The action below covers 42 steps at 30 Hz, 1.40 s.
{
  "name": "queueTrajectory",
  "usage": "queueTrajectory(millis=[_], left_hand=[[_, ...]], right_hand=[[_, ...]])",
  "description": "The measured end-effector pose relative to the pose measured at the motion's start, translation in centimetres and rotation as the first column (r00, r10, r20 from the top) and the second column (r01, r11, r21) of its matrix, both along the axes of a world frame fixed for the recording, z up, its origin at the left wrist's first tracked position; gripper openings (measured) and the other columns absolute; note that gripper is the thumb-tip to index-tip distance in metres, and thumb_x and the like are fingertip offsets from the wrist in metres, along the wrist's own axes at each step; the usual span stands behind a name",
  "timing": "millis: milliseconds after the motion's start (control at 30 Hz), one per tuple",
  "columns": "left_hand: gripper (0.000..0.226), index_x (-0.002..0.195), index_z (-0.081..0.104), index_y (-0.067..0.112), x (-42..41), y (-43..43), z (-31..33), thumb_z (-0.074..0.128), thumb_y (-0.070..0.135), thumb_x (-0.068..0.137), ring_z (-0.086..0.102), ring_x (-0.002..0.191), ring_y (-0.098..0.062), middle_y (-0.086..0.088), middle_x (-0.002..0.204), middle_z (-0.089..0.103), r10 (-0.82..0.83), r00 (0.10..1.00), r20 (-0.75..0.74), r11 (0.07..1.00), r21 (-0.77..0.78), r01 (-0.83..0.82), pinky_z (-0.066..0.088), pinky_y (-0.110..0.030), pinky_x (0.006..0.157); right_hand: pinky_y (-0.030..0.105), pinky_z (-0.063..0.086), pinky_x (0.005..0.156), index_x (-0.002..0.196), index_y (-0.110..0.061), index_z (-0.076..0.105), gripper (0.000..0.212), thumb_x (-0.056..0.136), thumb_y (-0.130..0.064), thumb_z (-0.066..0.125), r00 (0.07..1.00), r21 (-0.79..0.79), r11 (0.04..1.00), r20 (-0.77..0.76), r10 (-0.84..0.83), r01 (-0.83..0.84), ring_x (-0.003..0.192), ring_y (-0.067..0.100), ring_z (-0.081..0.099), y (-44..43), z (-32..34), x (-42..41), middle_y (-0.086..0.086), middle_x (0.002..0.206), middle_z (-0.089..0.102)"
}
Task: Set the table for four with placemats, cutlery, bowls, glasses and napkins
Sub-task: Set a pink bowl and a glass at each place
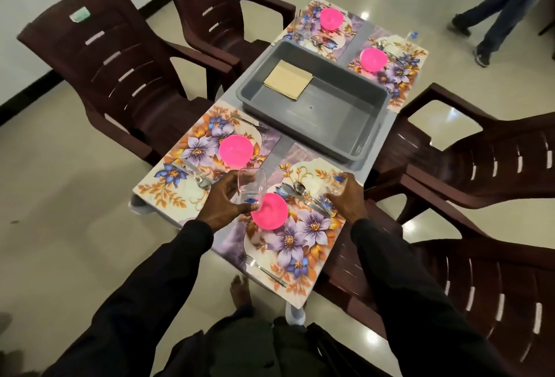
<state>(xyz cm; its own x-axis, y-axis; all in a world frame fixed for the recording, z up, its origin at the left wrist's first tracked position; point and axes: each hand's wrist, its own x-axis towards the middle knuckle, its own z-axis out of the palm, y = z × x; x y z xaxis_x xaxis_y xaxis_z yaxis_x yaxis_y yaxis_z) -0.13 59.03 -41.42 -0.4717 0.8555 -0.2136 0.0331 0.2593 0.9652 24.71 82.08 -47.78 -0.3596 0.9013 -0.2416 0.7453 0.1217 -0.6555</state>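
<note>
Table (359, 31) (four floral placemats (168, 193)) stands among brown chairs (120, 55) on glossy tiles (60, 196).

Four floral placemats lie flat, read from table centre: 8 o'clock mat (168, 190), 6 o'clock mat (303, 235), 12 o'clock mat (306, 28), 2 o'clock mat (402, 76).

One pink bowl mid-mat on each: 8 o'clock bowl (235, 150), 6 o'clock bowl (269, 210), 12 o'clock bowl (331, 18), 2 o'clock bowl (373, 59).

- **6 o'clock mat:** spoon and knife (303, 193) at its bowl's 2, fork (264, 270) at its 6.
- **Glasses:** both clear with a blue mark. The left glass (251, 186) is gripped by the left hand (225, 202) at that bowl's 11. The right glass (333, 189) is gripped by the right hand (350, 199) at the mat's 1 o'clock edge.
- **Napkins:** beige napkins (288, 79) are stacked in the grey tub (345, 124), at its 11 o'clock end.
</note>
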Motion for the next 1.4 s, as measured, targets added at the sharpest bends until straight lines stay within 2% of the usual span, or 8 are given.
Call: queueTrajectory(millis=[300,700,767,967,1033,1133,1267,1400], left_hand=[[0.069,0.127,0.062,0.014,-1.2,0.1,-0.5,0.093,0.003,0.067,0.062,0.123,-0.008,0.004,0.127,0.069,-0.058,0.998,-0.005,0.998,-0.011,0.058,0.049,-0.021,0.103],[0.067,0.125,0.061,0.015,-0.8,0.0,-1.1,0.093,0.002,0.067,0.063,0.118,-0.001,0.008,0.125,0.069,-0.076,0.997,-0.024,0.996,-0.039,0.075,0.048,-0.013,0.098],[0.067,0.125,0.061,0.018,-0.5,0.1,-1.0,0.093,0.003,0.067,0.063,0.118,0.000,0.010,0.125,0.069,-0.066,0.997,-0.027,0.997,-0.036,0.065,0.048,-0.013,0.097],[0.071,0.128,0.061,0.015,0.3,0.3,-0.8,0.095,0.007,0.067,0.063,0.122,-0.007,0.005,0.129,0.069,-0.050,0.998,-0.036,0.998,-0.034,0.049,0.048,-0.031,0.108],[0.072,0.129,0.061,0.015,0.7,0.6,-0.8,0.095,0.008,0.066,0.063,0.123,-0.008,0.005,0.129,0.069,-0.032,0.999,-0.035,0.999,-0.032,0.031,0.049,-0.033,0.109],[0.072,0.130,0.062,0.019,1.2,0.9,-0.8,0.095,0.010,0.066,0.064,0.122,-0.010,0.007,0.127,0.070,-0.001,1.000,-0.025,0.999,-0.036,0.000,0.050,-0.036,0.108],[0.071,0.128,0.063,0.019,2.1,1.0,-0.8,0.095,0.008,0.066,0.064,0.121,-0.010,0.006,0.125,0.071,0.026,1.000,-0.013,0.999,-0.031,-0.026,0.050,-0.034,0.107],[0.068,0.126,0.065,0.017,2.2,0.9,-0.4,0.096,0.009,0.066,0.064,0.119,-0.005,0.008,0.124,0.071,0.017,0.999,-0.038,1.000,-0.021,-0.018,0.049,-0.028,0.109]], right_hand=[[0.044,0.053,0.098,0.122,-0.012,0.052,0.062,0.073,-0.018,0.091,1.000,0.004,1.000,-0.015,-0.016,0.016,0.112,0.026,0.063,0.1,-0.1,-0.1,0.010,0.121,0.064],[0.046,0.052,0.099,0.125,-0.014,0.052,0.065,0.074,-0.022,0.091,0.999,0.011,1.000,0.030,0.028,-0.029,0.116,0.027,0.060,0.0,-0.3,0.0,0.009,0.127,0.062],[0.048,0.052,0.100,0.128,-0.015,0.050,0.069,0.073,-0.024,0.092,0.998,-0.003,0.999,0.038,0.041,-0.041,0.118,0.027,0.060,0.0,-0.3,0.1,0.009,0.129,0.062],[0.045,0.039,0.116,0.149,-0.013,0.036,0.101,0.069,-0.034,0.093,0.996,0.016,0.997,0.051,0.074,-0.075,0.136,0.027,0.045,-0.2,0.7,0.7,0.011,0.148,0.046],[0.041,0.035,0.117,0.152,-0.009,0.035,0.098,0.075,-0.033,0.090,0.998,0.076,0.995,0.004,0.068,-0.068,0.140,0.027,0.040,-0.5,2.3,0.7,0.013,0.152,0.042],[0.037,0.044,0.111,0.143,-0.010,0.048,0.074,0.082,-0.034,0.084,0.987,0.191,0.981,-0.150,0.056,-0.027,0.131,0.022,0.051,-1.3,5.2,0.2,0.010,0.143,0.053],[0.038,0.059,0.090,0.119,-0.010,0.069,0.036,0.089,-0.025,0.079,0.909,0.156,0.963,-0.327,0.259,-0.219,0.100,0.007,0.069,-3.2,8.4,-2.1,0.000,0.114,0.071],[0.027,0.052,0.102,0.135,-0.014,0.061,0.057,0.085,-0.034,0.082,0.763,0.098,0.829,-0.346,0.547,-0.550,0.120,0.007,0.061,-6.0,11.2,-5.1,-0.001,0.132,0.064]])
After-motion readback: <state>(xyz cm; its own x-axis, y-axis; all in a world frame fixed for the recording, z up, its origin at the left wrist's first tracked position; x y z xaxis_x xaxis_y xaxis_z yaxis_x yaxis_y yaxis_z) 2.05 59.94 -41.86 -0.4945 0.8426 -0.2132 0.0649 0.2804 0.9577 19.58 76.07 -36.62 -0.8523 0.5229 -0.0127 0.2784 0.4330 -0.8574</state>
